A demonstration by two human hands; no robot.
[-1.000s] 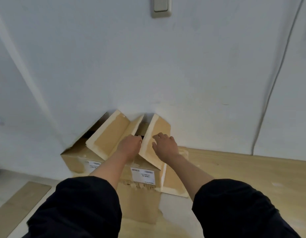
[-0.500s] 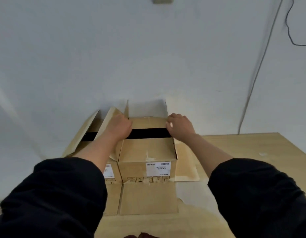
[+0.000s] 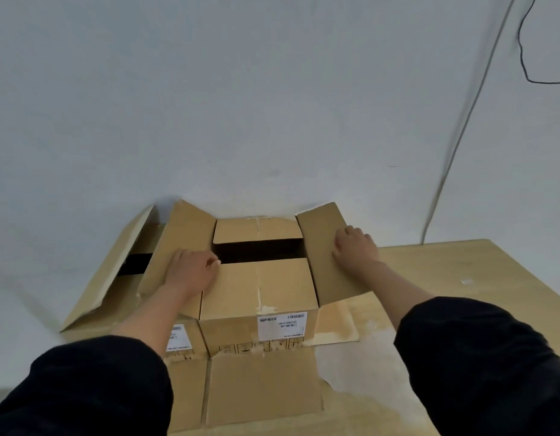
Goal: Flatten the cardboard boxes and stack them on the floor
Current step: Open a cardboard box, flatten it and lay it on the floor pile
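A brown cardboard box (image 3: 259, 291) with a white label stands against the wall, its top partly open with a dark gap. My left hand (image 3: 192, 272) rests on its left top flap (image 3: 181, 240), fingers bent near the flap's inner edge. My right hand (image 3: 355, 250) presses flat on the right top flap (image 3: 322, 234), which is spread outward. The near flap lies folded over the top. A second cardboard box (image 3: 127, 272) stands just left of it, its flaps open, partly hidden by my left arm.
The boxes stand on a light wooden floor (image 3: 445, 278) against a white wall. A bottom flap (image 3: 263, 388) lies flat on the floor in front. A thin cable (image 3: 461, 133) runs down the wall at the right.
My hands have spread apart, pushing the left and right top flaps outward and down. The view has come closer to the box.
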